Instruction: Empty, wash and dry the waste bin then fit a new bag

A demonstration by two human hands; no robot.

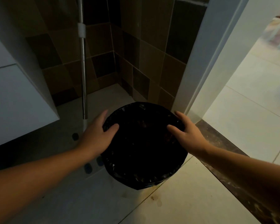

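Waste bin (144, 146) lined with a black bag (153, 178), gripped at its rim by both hands at lower centre of the frame.

The left hand (97, 135) is clasped on the left edge of the rim, thumb inside and fingers outside; the right hand (187, 135) is clasped likewise on the right edge. The bin is seen by a dark threshold strip (220, 143), with a metal pole (84, 75) against the tiled wall (144, 54) above and a white cabinet (18, 97) at left.
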